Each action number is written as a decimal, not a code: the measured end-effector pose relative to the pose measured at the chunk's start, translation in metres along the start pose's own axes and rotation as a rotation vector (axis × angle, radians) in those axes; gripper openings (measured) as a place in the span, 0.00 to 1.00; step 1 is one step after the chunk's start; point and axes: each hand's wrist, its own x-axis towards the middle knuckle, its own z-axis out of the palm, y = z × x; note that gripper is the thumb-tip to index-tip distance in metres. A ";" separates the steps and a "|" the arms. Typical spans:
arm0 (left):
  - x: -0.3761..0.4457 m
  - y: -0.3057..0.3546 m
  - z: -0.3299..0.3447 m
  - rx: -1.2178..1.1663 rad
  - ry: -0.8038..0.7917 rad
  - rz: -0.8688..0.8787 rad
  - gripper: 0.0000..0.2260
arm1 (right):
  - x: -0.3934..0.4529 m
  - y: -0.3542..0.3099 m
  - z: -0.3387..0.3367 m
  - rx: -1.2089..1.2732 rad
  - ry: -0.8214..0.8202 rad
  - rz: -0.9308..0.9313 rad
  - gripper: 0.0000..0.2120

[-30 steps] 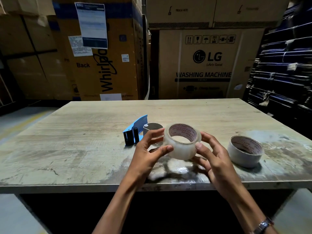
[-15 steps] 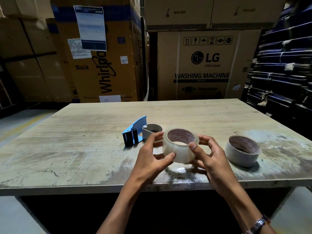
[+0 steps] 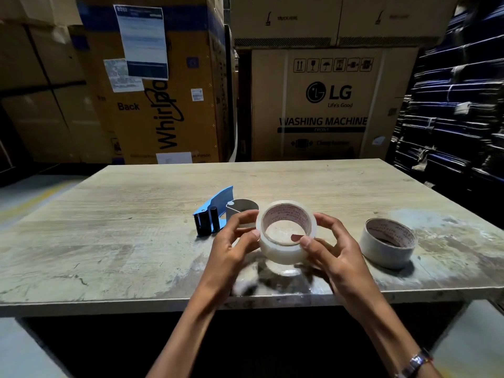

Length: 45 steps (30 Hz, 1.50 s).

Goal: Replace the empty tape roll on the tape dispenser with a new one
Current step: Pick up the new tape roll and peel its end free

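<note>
One head-worn wide-angle view, forward and down, close over the table's point(image 3: 136, 227) near edge.

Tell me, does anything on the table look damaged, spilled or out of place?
Nothing looks damaged or spilled. The blue tape dispenser lies on the worn table, a thin tape roll sits at the right, and both hands hold the clear tape roll.

This is a warehouse or appliance stockroom. Large cardboard cartons point(image 3: 152, 85) stand stacked behind a worn wooden table point(image 3: 109, 227); one carton is printed "Whirlpool" and carries a pasted label point(image 3: 141, 42), another point(image 3: 327, 105) reads "LG Washing Machine" with handling symbols. On the right rise dark bundled stacks point(image 3: 458, 110). The floor point(image 3: 24, 192) is bare concrete, and the light is dim.
</note>
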 end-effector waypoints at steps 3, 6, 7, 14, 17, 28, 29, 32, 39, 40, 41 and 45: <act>0.002 -0.001 0.001 0.007 0.019 -0.035 0.18 | 0.000 0.001 0.000 -0.041 -0.012 -0.057 0.27; 0.003 -0.002 0.001 0.148 0.029 0.000 0.15 | 0.000 0.002 0.003 -0.146 0.013 -0.180 0.28; 0.004 -0.004 0.001 0.183 0.033 0.001 0.15 | 0.000 0.002 0.005 -0.192 0.026 -0.224 0.30; 0.004 -0.006 -0.002 0.282 0.160 0.044 0.11 | -0.006 0.012 0.017 -0.480 0.170 -0.457 0.23; 0.003 -0.006 -0.003 0.274 0.216 0.056 0.10 | -0.006 0.014 0.019 -0.629 0.200 -0.534 0.22; 0.003 -0.004 -0.003 0.245 0.145 0.062 0.12 | -0.003 0.009 0.012 -0.398 0.082 -0.371 0.20; 0.003 -0.003 -0.002 0.227 0.130 0.051 0.12 | -0.002 0.008 0.009 -0.329 0.063 -0.312 0.20; 0.002 0.001 0.001 0.148 0.105 0.043 0.12 | -0.001 0.002 0.002 -0.066 0.035 -0.121 0.18; 0.003 0.002 0.000 0.078 -0.009 0.044 0.13 | 0.003 -0.001 0.003 0.020 -0.035 0.027 0.16; 0.003 0.002 0.000 0.066 -0.015 0.040 0.13 | 0.005 -0.001 0.001 0.042 -0.019 0.040 0.14; 0.003 0.002 0.000 0.050 -0.015 0.036 0.12 | 0.006 -0.001 0.000 0.069 -0.001 0.047 0.11; 0.004 -0.002 -0.001 0.082 0.058 0.048 0.09 | 0.007 -0.003 -0.001 0.143 0.054 0.048 0.08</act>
